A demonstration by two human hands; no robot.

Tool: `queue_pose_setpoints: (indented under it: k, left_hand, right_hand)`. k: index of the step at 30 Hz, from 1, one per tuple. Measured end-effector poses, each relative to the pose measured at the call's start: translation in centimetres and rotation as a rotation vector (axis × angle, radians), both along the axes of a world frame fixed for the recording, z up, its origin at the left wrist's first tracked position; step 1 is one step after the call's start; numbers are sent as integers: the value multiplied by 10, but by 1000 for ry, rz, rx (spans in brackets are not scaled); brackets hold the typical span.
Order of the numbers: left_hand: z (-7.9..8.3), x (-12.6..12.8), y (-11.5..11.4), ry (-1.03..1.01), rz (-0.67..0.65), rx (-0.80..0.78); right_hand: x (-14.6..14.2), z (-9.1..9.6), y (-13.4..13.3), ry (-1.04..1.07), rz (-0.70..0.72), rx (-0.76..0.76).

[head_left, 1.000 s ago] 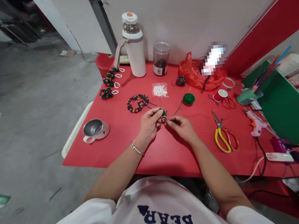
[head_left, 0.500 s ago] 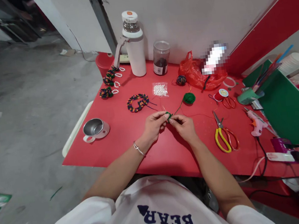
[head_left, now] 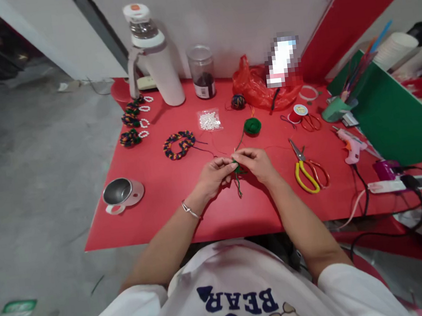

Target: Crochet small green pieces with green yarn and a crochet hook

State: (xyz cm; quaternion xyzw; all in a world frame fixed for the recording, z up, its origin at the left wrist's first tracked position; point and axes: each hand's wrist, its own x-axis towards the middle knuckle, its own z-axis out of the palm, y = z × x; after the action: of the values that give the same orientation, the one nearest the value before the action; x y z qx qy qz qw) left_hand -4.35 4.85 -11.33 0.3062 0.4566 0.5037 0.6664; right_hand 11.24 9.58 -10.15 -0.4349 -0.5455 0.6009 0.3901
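Observation:
My left hand (head_left: 213, 177) and my right hand (head_left: 257, 163) meet over the red table (head_left: 171, 207), fingers pinched together on a small green yarn piece (head_left: 236, 168). A green strand hangs from it toward me. Another green strand runs from the piece up to a green yarn ball (head_left: 252, 126) lying just beyond my hands. A silver bracelet sits on my left wrist.
Yellow-handled scissors (head_left: 305, 173) lie right of my hands, a pink glue gun (head_left: 350, 146) farther right. A multicoloured braided ring (head_left: 178, 145), bead bag (head_left: 209, 120), steel cup (head_left: 118, 192), white flask (head_left: 155, 58), jar (head_left: 202, 72), red plastic bag (head_left: 260, 90) and green board (head_left: 395, 113) surround them.
The hands have drawn closer together on the green piece, and a strand now dangles below it. The camera has tilted, shifting the table left and up in view.

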Motion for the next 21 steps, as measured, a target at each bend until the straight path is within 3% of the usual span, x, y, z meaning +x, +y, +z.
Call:
queue_pose_setpoints:
  k: [8,16,21]
  left_hand:
    - [0,5,-2,-13,-59,-30]
    - [2,2,1,-84,-26,-62]
    - [0,1,0,-63,-87,-66]
  right_hand:
    - [-1,-3,4,126,-182,-1]
    - [-2,0,0,209,-25,-99]
    - [-4,-5,2,248,-144,-171]
